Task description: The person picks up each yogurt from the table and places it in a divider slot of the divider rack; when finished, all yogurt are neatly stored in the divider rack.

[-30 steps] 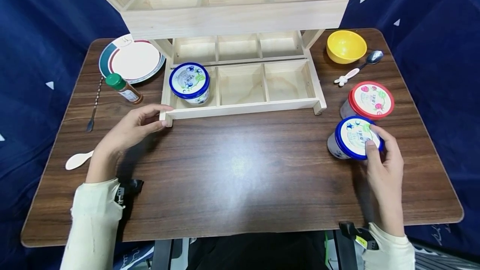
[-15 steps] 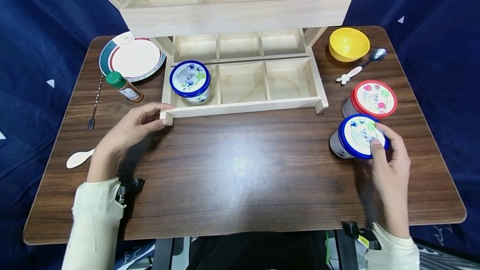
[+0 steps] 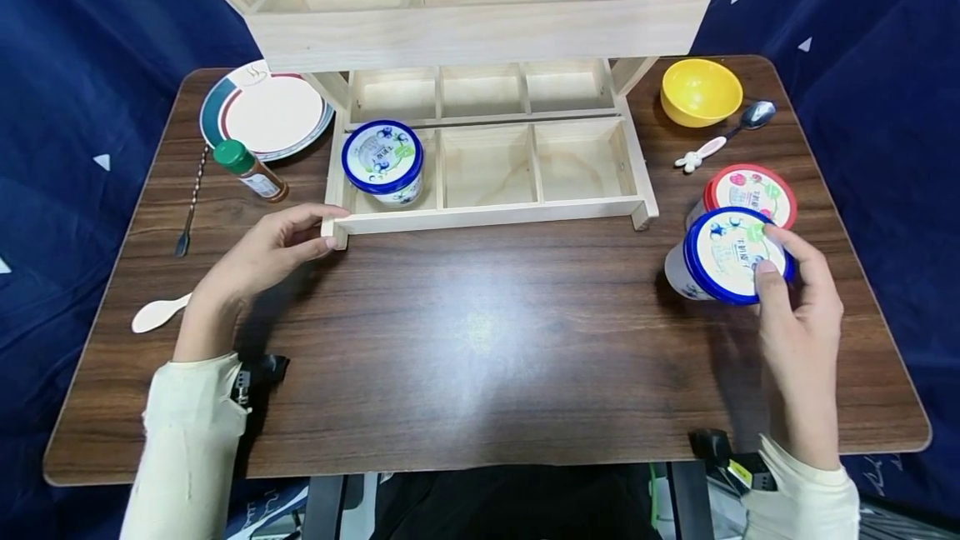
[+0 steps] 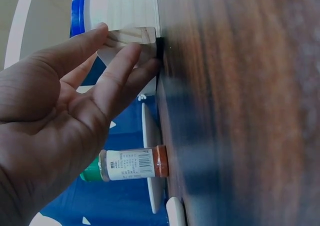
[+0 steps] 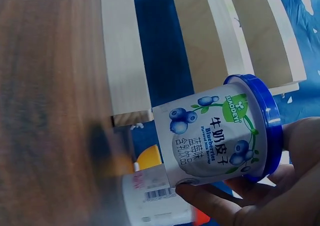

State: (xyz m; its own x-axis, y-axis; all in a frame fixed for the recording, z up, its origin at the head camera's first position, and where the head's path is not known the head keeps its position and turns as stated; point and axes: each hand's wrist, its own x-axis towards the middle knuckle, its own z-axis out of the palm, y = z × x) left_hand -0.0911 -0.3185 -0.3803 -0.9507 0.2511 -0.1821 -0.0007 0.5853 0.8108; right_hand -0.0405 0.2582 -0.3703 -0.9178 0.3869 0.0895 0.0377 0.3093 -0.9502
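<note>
My right hand (image 3: 776,252) grips a blue-lidded blueberry tub (image 3: 727,255) by its rim and holds it just above the table at the right; the right wrist view shows the tub (image 5: 215,131) off the wood, with fingers (image 5: 250,203) curled under its lid. Close behind it stands a red-lidded tub (image 3: 752,190). A second blue-lidded tub (image 3: 382,158) sits in the left compartment of the wooden rack (image 3: 487,215). My left hand (image 3: 333,229) rests at the rack's front left corner, its nearly straight fingers (image 4: 117,61) touching the wood.
A plate (image 3: 266,115), a green-capped bottle (image 3: 251,173), a thin stirrer (image 3: 189,207) and a pale spoon (image 3: 157,313) lie at the left. A yellow bowl (image 3: 701,92) and a metal spoon (image 3: 723,138) sit at the back right. The rack's upper shelf (image 3: 480,32) overhangs.
My right hand has lifted the blue-lidded tub off the table, so it now partly covers the red-lidded tub. The left hand has stayed at the rack corner.
</note>
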